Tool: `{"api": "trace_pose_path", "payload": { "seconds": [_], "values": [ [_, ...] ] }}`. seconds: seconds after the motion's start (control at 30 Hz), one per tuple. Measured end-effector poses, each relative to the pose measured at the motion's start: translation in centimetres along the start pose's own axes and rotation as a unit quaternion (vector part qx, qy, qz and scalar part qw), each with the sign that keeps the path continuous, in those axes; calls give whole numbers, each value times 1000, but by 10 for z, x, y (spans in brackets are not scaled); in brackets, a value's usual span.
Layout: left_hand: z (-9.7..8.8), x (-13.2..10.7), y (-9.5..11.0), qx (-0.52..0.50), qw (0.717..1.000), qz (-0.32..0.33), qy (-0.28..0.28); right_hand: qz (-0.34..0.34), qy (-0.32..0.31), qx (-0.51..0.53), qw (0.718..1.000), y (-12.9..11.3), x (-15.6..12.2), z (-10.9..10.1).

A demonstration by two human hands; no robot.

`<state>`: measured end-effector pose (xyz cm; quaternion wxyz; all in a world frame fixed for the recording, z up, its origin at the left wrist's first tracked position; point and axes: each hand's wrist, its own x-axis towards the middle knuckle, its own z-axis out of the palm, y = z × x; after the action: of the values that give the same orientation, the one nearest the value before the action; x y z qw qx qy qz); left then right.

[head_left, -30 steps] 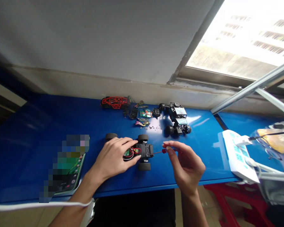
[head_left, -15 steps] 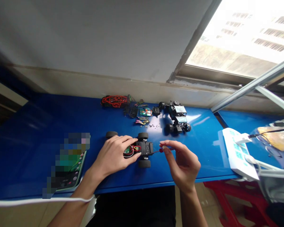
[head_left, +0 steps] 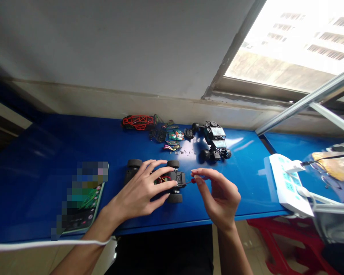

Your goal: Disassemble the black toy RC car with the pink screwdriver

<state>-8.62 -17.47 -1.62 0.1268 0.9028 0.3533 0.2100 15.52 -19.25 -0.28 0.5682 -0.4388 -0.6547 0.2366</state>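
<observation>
A small black toy car chassis [head_left: 174, 178] with four wheels lies on the blue table [head_left: 46, 160]; its circuit board and red wires show in the middle. My left hand [head_left: 143, 190] rests over the chassis with fingers spread, holding it down. My right hand [head_left: 218, 194] pinches the red handle of a small screwdriver [head_left: 189, 181], whose tip points at the right end of the chassis.
At the back of the table lie a red roll-cage shell [head_left: 139, 122], loose boards and parts [head_left: 172, 136], tiny screws [head_left: 186, 152] and a complete dark toy truck [head_left: 215, 145]. A phone [head_left: 83, 206] lies front left, a white power strip [head_left: 288, 183] at the right.
My left hand has slid a little toward me and spread its fingers over the chassis. My right hand with the screwdriver has shifted slightly left, closer to the chassis.
</observation>
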Motion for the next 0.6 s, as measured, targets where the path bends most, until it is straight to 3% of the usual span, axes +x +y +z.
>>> {"api": "trace_pose_path", "payload": {
  "seconds": [0.23, 0.6],
  "values": [
    [0, 3, 0, 7, 999, 8, -34, 0, -5, 8, 1000, 0, 0, -2],
    [1, 1, 0, -25, 1000, -9, -12, -12, -8, 3, 1000, -2, 1, 0]
  ]
}}
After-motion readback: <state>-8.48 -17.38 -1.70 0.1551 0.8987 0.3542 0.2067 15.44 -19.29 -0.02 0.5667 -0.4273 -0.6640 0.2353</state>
